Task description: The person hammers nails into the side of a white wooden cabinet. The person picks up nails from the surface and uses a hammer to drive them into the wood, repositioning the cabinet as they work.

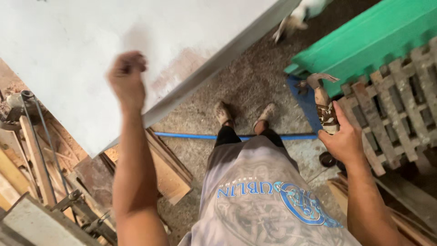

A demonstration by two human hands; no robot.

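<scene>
Left hand (pixel 127 77) raised, curled into a loose fist against the large white board (pixel 68 50); blurred, so I cannot tell whether it grips the board or only rests there. Right hand (pixel 343 141) closed around the handle of a paint-spattered hammer (pixel 322 102), head up, just beside the wooden lattice (pixel 391 100). The board's edge runs slanting between the hands. Judged: the board is up off the floor and propped or steadied; nothing shows it fastened yet. A blue pipe (pixel 182 135) lies on the floor below the hands.
</scene>
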